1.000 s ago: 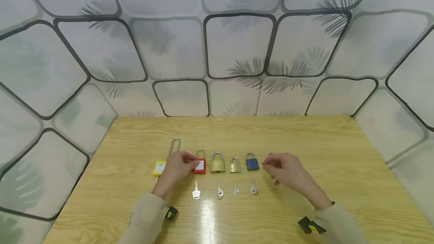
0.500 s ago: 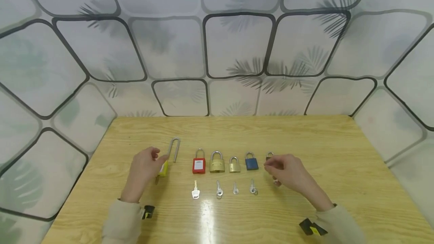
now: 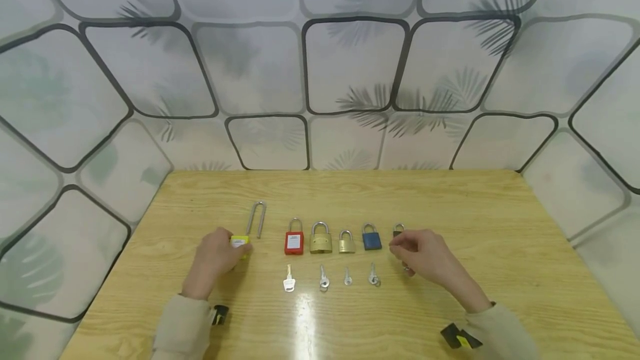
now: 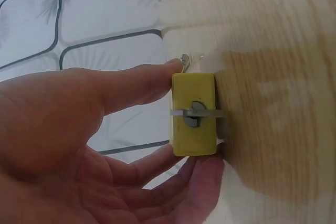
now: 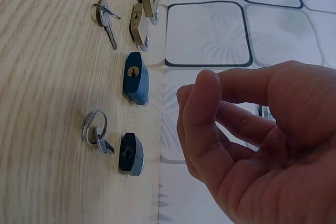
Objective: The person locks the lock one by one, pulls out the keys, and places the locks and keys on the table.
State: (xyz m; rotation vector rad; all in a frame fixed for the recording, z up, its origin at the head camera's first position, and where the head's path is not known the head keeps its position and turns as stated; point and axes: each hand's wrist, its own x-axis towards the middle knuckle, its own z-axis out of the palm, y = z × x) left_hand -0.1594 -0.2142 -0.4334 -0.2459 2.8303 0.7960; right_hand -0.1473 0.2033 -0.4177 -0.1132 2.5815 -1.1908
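Observation:
My left hand (image 3: 212, 260) grips the yellow padlock (image 4: 184, 142) by its sides, thumb on one edge and fingers on the other. A flat silver key (image 4: 210, 113) sits in the keyhole at its base. Its long shackle (image 3: 256, 216) points away across the table. My right hand (image 3: 425, 251) hovers with loosely curled fingers and holds nothing. Beside it lies a small dark padlock (image 5: 131, 153), partly covered by the hand in the head view. Keys on a ring (image 5: 96, 129) lie in front of that padlock.
Between the hands are a red padlock (image 3: 294, 243), a large brass padlock (image 3: 320, 244), a smaller brass padlock (image 3: 346, 245) and a blue padlock (image 3: 372, 240). In front of the red one lies a silver key (image 3: 289, 281); more keys lie before the others. A patterned wall backs the wooden table (image 3: 450, 199).
My left hand has gone from the red padlock leftward to the yellow one and now grips it. The right hand has stayed almost in place.

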